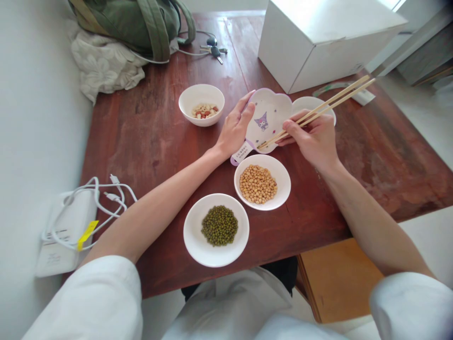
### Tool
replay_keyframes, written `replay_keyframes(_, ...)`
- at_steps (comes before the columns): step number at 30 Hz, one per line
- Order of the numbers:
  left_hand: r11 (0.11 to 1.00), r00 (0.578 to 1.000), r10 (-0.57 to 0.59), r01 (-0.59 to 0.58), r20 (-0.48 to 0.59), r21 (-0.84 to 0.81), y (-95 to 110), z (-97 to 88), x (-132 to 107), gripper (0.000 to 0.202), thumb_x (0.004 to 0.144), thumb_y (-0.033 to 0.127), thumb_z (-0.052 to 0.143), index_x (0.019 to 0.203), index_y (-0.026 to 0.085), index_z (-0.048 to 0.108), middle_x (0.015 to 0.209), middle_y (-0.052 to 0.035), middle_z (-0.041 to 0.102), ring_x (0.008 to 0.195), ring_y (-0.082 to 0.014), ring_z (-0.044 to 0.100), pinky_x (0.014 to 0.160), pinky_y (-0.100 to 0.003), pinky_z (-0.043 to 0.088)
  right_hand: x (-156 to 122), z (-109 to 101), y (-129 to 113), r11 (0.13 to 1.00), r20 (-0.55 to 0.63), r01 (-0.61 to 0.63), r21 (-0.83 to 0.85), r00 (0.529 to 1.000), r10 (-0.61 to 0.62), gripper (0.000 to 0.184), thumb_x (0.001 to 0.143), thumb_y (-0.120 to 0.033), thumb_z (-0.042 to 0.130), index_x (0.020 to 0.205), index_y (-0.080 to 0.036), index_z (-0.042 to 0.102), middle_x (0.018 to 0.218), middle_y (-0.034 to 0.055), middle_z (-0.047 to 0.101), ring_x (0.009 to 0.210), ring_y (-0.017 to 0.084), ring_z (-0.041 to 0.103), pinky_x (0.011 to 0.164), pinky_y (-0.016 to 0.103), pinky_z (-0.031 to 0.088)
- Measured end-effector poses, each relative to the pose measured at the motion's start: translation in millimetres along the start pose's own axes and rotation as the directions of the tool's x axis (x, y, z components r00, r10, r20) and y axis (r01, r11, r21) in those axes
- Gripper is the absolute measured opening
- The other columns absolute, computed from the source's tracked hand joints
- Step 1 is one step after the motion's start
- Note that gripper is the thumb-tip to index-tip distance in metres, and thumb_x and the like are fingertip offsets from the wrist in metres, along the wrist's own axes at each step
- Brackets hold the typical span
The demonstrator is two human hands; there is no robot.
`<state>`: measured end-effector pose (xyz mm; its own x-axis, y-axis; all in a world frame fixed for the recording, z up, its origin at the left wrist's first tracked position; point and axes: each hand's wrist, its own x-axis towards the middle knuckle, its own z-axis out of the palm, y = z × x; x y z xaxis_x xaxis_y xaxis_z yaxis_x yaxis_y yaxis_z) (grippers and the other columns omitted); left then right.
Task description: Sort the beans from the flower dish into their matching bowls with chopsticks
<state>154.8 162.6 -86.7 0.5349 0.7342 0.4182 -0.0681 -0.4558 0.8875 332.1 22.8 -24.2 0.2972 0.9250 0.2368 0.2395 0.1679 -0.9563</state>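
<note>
- Nearest the person's body, a bowl (193, 236) of green beans (219, 225) sits on the table (155, 123), well short of both hands.
- Just past it, to the right, stands a bowl (285, 184) of tan beans (258, 184).
- Right behind the tan beans is the dish (269, 104), its handle (242, 153) slanting toward the body and leftward. From here I can't tell whether the handle touches that bowl's rim.
- The chopsticks (336, 101) run from the dish's near edge up and away to the right. Their tips are close together over that edge; whether they touch it or pinch anything I can't tell.
- The right hand (314, 137), fingers curled, is closed on the chopsticks. It is the hand nearer the tips, to their right.
- The left hand (235, 125) is clamped on the dish's left rim. The two hands are apart, the dish between them.
- Beyond the right hand, another bowl (307, 101) is partly hidden; beyond the left wrist, a bowl (186, 101) holds nuts (205, 111).
</note>
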Motion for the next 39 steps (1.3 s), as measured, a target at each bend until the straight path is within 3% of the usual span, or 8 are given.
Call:
replay_keyframes(7,0.998,0.999,-0.017,0.014,-0.042,-0.066,11,1.1,-3,0.069,0.097,0.08,0.045,0.147,0.034,0.059,0.149,-0.0038,0.065,0.154,-0.0301,0.048,0.131,-0.048,0.039,6,-3,11,0.997,0.005,0.072,0.005,0.997,-0.072,0.047,0.079,-0.063,0.088,0.08,-0.019,0.072,0.067,0.0055,0.071,0.054,0.022,0.072,0.048,0.031,0.066)
replay_keyframes(12,0.993,0.994,-0.028,0.016,-0.109,-0.114,17,1.0,-3,0.068,0.097,0.079,0.046,0.143,0.032,0.062,0.148,-0.0048,0.066,0.148,-0.0279,0.054,0.128,-0.045,0.043,6,-6,14,0.987,-0.049,0.156,0.03,0.987,-0.154,0.037,0.084,-0.057,0.086,0.082,-0.023,0.072,0.068,0.0043,0.071,0.055,0.023,0.072,0.049,0.034,0.066)
replay_keyframes(18,0.979,0.984,-0.068,0.034,-0.166,-0.2,20,-1.5,-3,0.059,0.099,0.072,0.049,0.136,0.029,0.065,0.148,-0.0057,0.066,0.149,-0.0258,0.054,0.128,-0.044,0.044,-1,-5,3,0.964,-0.178,0.262,0.031,0.951,-0.253,0.028,0.091,-0.051,0.081,0.089,-0.024,0.073,0.076,0.0032,0.072,0.071,0.024,0.077,0.064,0.038,0.071)
replay_keyframes(22,0.973,0.987,-0.073,0.039,-0.144,-0.227,31,-5.6,-4,0.054,0.098,0.068,0.053,0.125,0.024,0.069,0.14,-0.0089,0.071,0.145,-0.0287,0.058,0.125,-0.047,0.048,-2,-7,-5,0.923,-0.193,0.378,0.069,0.913,-0.359,0.019,0.094,-0.043,0.079,0.091,-0.024,0.076,0.081,0.0035,0.073,0.069,0.022,0.077,0.059,0.035,0.068)
replay_keyframes(28,0.94,0.987,-0.123,0.083,-0.103,-0.331,67,-28.4,-17,0.052,0.094,0.068,0.061,0.123,0.026,0.07,0.13,-0.0042,0.076,0.145,-0.031,0.059,0.11,-0.046,0.061,-11,-9,-14,0.888,-0.062,0.459,-0.006,0.886,-0.459,0.004,0.094,-0.028,0.078,0.096,-0.028,0.081,0.083,0.0009,0.076,0.065,0.017,0.072,0.057,0.033,0.06)
replay_keyframes(33,0.923,0.954,-0.158,0.05,-0.256,-0.381,109,-58.1,-48,0.036,0.089,0.06,0.073,0.098,0.026,0.078,0.111,0.0024,0.08,0.138,-0.0283,0.065,0.106,-0.042,0.064,-23,1,-32,0.749,0.132,0.662,-0.038,0.746,-0.653,0.016,0.088,-0.018,0.082,0.098,-0.031,0.083,0.089,0.001,0.079,0.078,0.022,0.071,0.075,0.043,0.055)
replay_keyframes(37,0.932,0.94,-0.202,0.098,-0.274,-0.349,143,-70.5,-82,0.03,0.097,0.047,0.063,0.105,0.024,0.079,0.109,0.0063,0.077,0.14,-0.0255,0.063,0.103,-0.042,0.065,-31,14,-47,0.721,0.279,0.693,0.006,0.691,-0.667,0.019,0.089,-0.02,0.08,0.103,-0.033,0.082,0.092,0.0,0.08,0.08,0.022,0.072,0.074,0.043,0.057)
replay_keyframes(39,0.934,0.904,-0.262,0.148,-0.338,-0.326,154,-73.7,-100,0.03,0.097,0.046,0.062,0.103,0.022,0.079,0.107,0.007,0.076,0.138,-0.024,0.065,0.1,-0.041,0.064,-36,20,-53,0.683,0.317,0.731,0.012,0.645,-0.696,0.018,0.089,-0.021,0.081,0.103,-0.033,0.082,0.091,-0.0003,0.08,0.078,0.021,0.072,0.074,0.042,0.059)
